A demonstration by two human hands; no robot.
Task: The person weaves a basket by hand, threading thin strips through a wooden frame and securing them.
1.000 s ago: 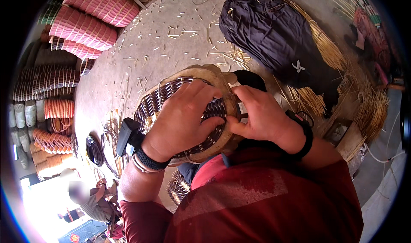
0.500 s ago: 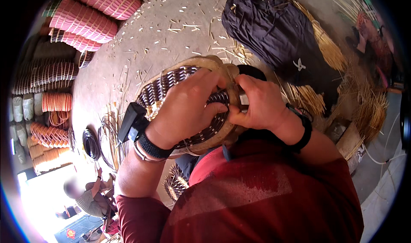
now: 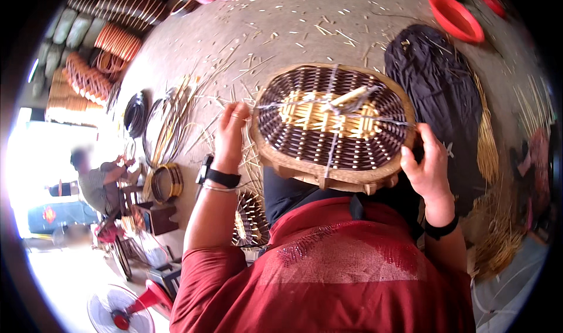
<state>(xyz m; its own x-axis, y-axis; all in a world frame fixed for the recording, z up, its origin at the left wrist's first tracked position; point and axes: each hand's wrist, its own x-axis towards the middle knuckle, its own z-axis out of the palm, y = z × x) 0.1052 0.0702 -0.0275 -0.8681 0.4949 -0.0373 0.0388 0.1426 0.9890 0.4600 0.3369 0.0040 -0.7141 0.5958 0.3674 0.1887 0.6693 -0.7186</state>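
Note:
An oval woven basket [image 3: 333, 122] with dark brown weave, a pale yellow middle and a tan rim faces me bottom-up, tied with thin cord to a wooden mould. My left hand [image 3: 232, 134] grips its left rim with the fingers curled. My right hand [image 3: 427, 163] clasps the right rim from behind. A small stick lies under the cords at the centre. I wear a red shirt and a dark band on each wrist.
Straw offcuts litter the concrete floor. A black cloth bundle [image 3: 447, 92] lies at right beside reed bundles [image 3: 487, 139]. Stacked baskets [image 3: 99, 45] line the far left, wire coils [image 3: 136, 113] near them. A seated person [image 3: 97, 177] works at left. A second woven base [image 3: 249, 218] lies below my left arm. A fan [image 3: 120, 309] stands lower left.
The view swung left. The basket has turned so its whole bottom faces me. Both hands moved from its middle out to opposite sides of the rim.

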